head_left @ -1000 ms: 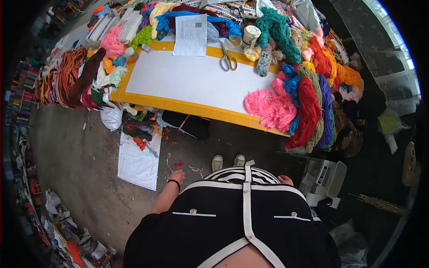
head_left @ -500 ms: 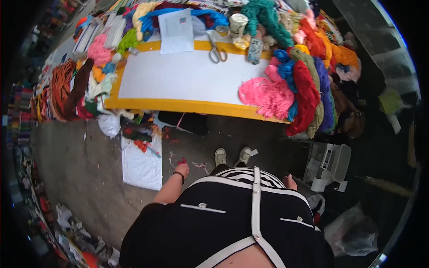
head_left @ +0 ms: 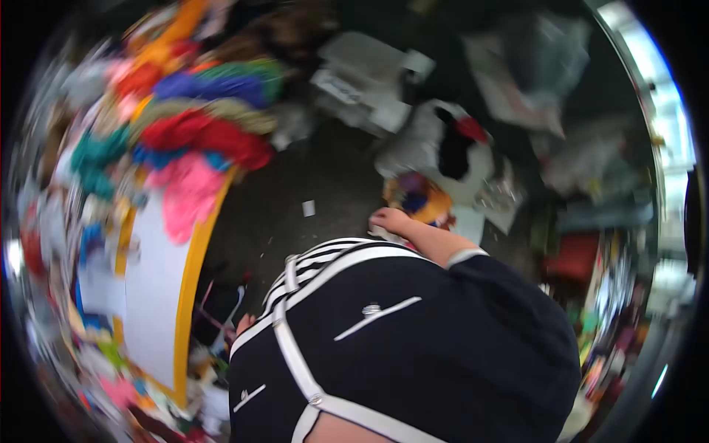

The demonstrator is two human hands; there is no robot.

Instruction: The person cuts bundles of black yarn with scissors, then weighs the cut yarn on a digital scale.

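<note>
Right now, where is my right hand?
In the head view it is just above centre: your right hand is low near the floor, beside an orange-and-purple bundle, well to the right of the yellow-edged table.

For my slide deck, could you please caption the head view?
Blurred view: right hand reaches toward a multicoloured bundle on the floor, yarn-heaped table at left.

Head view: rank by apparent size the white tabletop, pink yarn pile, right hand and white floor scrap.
1. white tabletop
2. pink yarn pile
3. right hand
4. white floor scrap
Motion blur leaves outlines rough, but the gaps look clear.
</note>
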